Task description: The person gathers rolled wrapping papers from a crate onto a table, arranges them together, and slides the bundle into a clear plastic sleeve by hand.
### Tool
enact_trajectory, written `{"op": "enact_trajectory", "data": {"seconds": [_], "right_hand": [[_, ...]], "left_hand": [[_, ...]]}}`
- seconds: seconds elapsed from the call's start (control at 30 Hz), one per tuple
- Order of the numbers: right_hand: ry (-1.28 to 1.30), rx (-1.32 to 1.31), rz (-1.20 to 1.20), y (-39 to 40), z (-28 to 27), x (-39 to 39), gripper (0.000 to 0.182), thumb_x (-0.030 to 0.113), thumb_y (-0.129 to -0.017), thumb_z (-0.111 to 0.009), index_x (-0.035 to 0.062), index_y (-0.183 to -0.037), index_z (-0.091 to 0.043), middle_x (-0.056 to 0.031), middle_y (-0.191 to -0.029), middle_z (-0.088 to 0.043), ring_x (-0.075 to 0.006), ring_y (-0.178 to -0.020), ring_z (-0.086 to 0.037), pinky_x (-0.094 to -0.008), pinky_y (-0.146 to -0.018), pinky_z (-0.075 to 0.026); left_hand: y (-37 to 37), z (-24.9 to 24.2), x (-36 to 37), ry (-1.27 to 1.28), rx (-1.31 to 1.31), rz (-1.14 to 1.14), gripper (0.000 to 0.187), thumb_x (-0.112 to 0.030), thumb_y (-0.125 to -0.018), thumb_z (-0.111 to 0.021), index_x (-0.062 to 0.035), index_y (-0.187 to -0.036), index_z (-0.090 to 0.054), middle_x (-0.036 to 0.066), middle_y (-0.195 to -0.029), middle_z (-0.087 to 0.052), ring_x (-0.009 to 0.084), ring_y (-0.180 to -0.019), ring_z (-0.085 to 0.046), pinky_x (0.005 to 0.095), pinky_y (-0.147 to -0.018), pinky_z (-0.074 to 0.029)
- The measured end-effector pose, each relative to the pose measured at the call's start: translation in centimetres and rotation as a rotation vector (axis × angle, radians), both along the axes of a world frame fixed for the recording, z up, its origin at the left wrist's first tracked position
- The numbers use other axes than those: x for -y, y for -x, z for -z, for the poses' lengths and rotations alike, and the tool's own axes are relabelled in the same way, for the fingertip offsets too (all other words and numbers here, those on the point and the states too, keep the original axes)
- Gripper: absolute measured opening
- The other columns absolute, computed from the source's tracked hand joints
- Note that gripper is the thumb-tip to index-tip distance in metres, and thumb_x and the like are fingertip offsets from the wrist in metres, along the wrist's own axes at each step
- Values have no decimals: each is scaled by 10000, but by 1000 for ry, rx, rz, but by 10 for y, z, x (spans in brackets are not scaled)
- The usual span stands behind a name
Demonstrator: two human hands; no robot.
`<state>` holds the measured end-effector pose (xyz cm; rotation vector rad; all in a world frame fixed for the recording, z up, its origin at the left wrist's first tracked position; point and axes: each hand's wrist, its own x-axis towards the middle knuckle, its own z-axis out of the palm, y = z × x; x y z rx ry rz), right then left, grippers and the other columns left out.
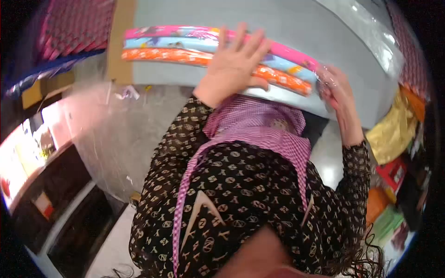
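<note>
As left hand lies spread atop colourful rolls, right hand at their end, grip unclear

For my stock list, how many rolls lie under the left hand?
3: pink roll farthest away, light blue roll in the middle, orange roll nearest. Others may be hidden underneath.

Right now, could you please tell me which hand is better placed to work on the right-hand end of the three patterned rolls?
Probably the right hand: it is at that end of the rolls, while the left hand lies spread across their middle, where it can steady them.
</note>
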<state>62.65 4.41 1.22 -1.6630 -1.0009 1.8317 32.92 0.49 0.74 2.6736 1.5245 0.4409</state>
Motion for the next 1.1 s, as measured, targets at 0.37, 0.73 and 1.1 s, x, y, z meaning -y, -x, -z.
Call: {"op": "enact_trajectory", "data": {"seconds": [0.37, 0.73, 1.1], "right_hand": [[134, -228, 109, 0, 6, -4, 212, 191, -878, -685, 67, -777, -545, 33, -567, -439, -52, -400, -338, -232, -358, -247], [36, 57, -135, -2, -13, 21, 215, 190, -861, -703, -11, -934, -679, 18, -610, -534, -39, -433, -417, -204, -395, -304], [-26, 16, -127, -1, 4, 19, 213, 207, -867, -692, 40, -771, -599, 33, -570, -495, -38, -402, -389, -213, -375, -252]], "left_hand": [[-7, -4, -3, -63, -81, -21, 988, -745, -589, -627, -137, -1359, -512, 53, -1394, -482, 356, -1319, -382, 646, -1050, -281], [-6, 1, -3, -67, -59, -30, 984, -760, -596, -609, -136, -1352, -520, 51, -1399, -489, 367, -1310, -398, 645, -1057, -253], [-1, 4, -2, -78, -41, -33, 974, -749, -597, -637, -145, -1353, -527, 67, -1385, -500, 378, -1307, -397, 668, -1062, -264]]}}
